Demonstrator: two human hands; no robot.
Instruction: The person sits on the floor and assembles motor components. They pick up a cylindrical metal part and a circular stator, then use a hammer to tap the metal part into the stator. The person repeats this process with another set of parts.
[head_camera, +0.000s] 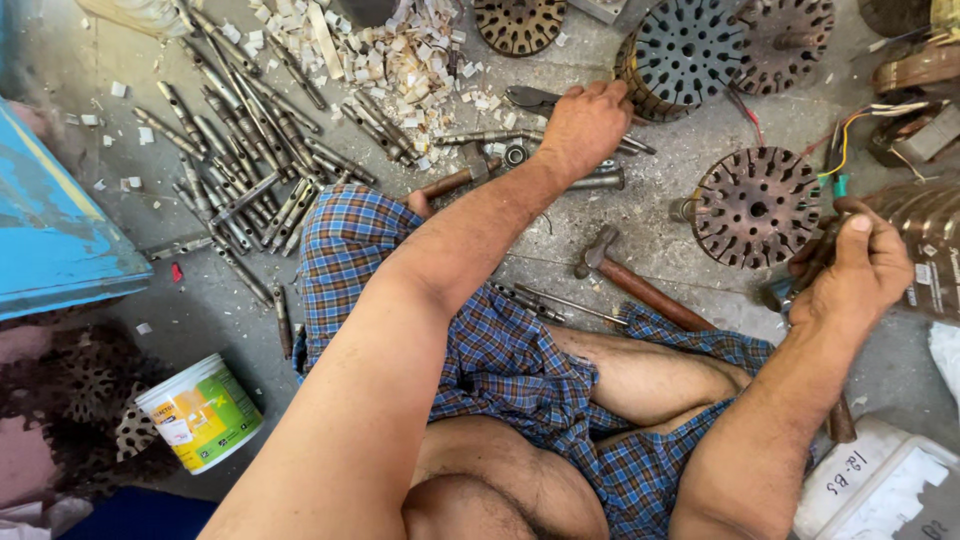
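Tub (200, 412), lidded, contents perhaps hidden.

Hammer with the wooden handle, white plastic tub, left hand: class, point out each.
Wooden-handled hammer (640, 288), head view, on its handle.
White plastic tub (200, 412), head view, on its side wall.
Left hand (583, 125), head view, on its back.

Free floor: bare concrete strip (700, 270) btwn hammer (640, 285) and slotted rotor disc (755, 205), right of centre. Far left blocked by heap of steel shafts (240, 150); far centre by wood chips (400, 60). Far right crowded w/ stator core (685, 55), wires (860, 125). Near left: white tub (200, 412), blue box (50, 230) hem the gap. Left hand (585, 125) sits among pliers (530, 98), loose shafts.
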